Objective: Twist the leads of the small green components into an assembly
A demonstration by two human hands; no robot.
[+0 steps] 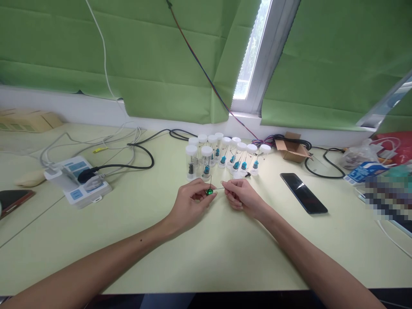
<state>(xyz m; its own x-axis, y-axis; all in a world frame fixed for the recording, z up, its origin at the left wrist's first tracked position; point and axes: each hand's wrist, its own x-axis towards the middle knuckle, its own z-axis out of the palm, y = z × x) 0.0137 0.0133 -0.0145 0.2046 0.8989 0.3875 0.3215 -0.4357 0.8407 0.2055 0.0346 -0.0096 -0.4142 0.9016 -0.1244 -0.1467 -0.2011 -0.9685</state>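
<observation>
My left hand (195, 198) pinches a small shiny green part (210, 192) between thumb and fingers, and a thin dark pin stands up from it. To the right of it, my right hand (240, 193) is closed on the end of a thin metal wire (220, 188). This wire reaches across the gap to the green part; whether it is fixed there is too small to tell. Just beyond both hands stands a group of clear tubes with white caps (207, 151), several with blue parts and thin wires inside. A small black piece (247, 174) lies by the tubes.
A black phone (303, 193) lies right of my hands. Behind it are an open cardboard box (292, 148) and coiled black cables. On the left sits a white power strip (82, 180) with plugs and cords. Green blinds (180, 64) hang behind the table.
</observation>
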